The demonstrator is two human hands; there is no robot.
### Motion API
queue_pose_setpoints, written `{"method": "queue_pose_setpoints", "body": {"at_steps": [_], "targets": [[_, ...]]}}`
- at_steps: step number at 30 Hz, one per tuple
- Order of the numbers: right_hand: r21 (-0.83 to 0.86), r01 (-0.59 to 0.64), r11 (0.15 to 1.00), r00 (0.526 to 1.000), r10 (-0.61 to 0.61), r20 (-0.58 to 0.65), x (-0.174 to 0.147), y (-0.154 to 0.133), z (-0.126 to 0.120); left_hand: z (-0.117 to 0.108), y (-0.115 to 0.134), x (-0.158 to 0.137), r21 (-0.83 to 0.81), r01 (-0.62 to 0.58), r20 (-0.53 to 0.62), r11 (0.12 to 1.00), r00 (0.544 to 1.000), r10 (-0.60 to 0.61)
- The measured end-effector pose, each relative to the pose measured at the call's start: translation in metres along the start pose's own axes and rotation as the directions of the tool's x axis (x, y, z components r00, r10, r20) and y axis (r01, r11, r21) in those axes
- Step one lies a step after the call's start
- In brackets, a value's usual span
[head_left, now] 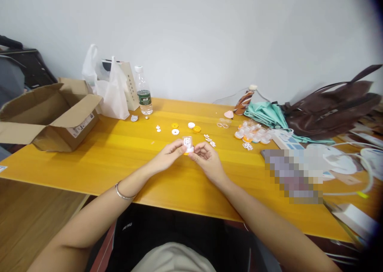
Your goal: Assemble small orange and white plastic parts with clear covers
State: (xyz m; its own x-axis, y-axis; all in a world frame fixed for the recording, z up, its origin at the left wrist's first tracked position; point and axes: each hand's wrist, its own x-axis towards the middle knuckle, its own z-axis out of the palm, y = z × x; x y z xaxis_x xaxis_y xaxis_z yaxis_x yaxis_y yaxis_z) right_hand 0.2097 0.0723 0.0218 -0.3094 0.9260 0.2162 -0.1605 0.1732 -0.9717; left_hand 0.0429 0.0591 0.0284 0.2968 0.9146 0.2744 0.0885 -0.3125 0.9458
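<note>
Between both hands, just above the table, is a small clear plastic case (187, 143) with a white patterned piece inside and a white and orange base. My left hand (171, 155) pinches its left side. The fingertips of my right hand (208, 161) grip the base from the right. Beyond the hands lie a white disc (175, 132), a yellow ring (175, 125), a white cap (191, 125) and a yellow cap (196, 129). Small white cut-out pieces (210, 140) are just right of the case. Tiny white parts (158, 128) sit to the left.
An open cardboard box (68, 120), white plastic bag (112, 92) and water bottle (144, 92) stand at left. On the right are several clear domed cases (253, 132), a brown drink bottle (245, 100), a teal folded umbrella (265, 114), a brown bag (332, 108) and a blurred-out device (291, 176).
</note>
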Motion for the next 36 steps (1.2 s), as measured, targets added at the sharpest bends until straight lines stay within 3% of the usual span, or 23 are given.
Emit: {"method": "queue_pose_setpoints", "body": {"at_steps": [13,22,25,28,32,34,36], "targets": [[0.05,-0.01,0.999,0.998,0.008,0.057,-0.003,0.0,0.002,0.002,0.003,-0.001,0.02,-0.005,0.043,1.0,0.999,0.004],[0.002,-0.066,0.998,0.987,0.064,0.15,0.006,0.005,-0.002,0.007,-0.009,-0.002,0.191,-0.001,0.011,0.982,1.0,-0.001],[-0.034,-0.046,0.998,0.994,0.049,0.1,0.013,0.007,-0.008,0.007,-0.011,-0.003,0.247,0.048,-0.033,0.968,0.999,-0.041],[-0.083,-0.001,0.997,0.998,-0.005,-0.068,0.022,0.006,-0.021,0.006,-0.011,-0.003,0.271,0.042,-0.064,0.962,0.998,-0.026],[-0.174,0.004,0.985,0.983,-0.036,-0.182,0.042,-0.007,-0.057,0.006,-0.008,-0.005,0.315,0.027,-0.038,0.949,0.999,-0.016],[-0.284,0.058,0.957,0.955,-0.136,-0.263,0.058,-0.018,-0.085,0.006,-0.007,-0.007,0.373,0.029,0.013,0.927,0.999,-0.037],[-0.5,0.032,0.866,0.937,-0.2,-0.287,0.077,-0.03,-0.116,0.007,-0.006,-0.009,0.449,0.012,0.093,0.893,0.994,-0.06]]}}
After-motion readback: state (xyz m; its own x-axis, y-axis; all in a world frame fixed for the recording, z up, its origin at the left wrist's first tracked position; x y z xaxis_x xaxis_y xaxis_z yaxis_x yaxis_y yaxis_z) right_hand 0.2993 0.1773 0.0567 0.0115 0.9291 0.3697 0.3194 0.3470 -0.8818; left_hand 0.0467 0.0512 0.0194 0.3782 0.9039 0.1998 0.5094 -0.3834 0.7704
